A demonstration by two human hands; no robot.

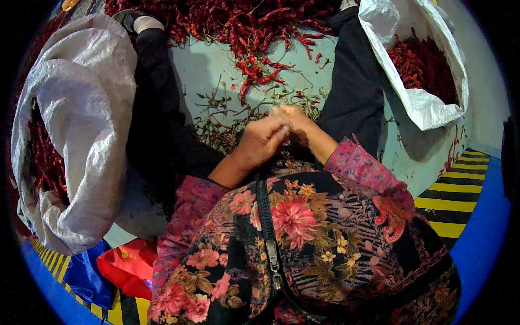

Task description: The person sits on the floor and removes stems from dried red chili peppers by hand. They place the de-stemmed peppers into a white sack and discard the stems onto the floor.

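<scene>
My left hand (262,140) and my right hand (294,118) meet in front of my body, fingers curled; whatever lies between them is hidden. Below and beyond them, pulled-off chili stems (219,126) are scattered over the pale floor (195,65) between my legs. A heap of dried red chilies (260,24) lies farther out, and a few loose chilies (252,71) trail from it towards my hands.
At the left stands a white woven sack (89,113) with dried chilies inside. Another open white sack (430,107) at the right also holds chilies. A red bag (128,266) and a blue bag (89,276) lie lower left, over yellow-black floor stripes.
</scene>
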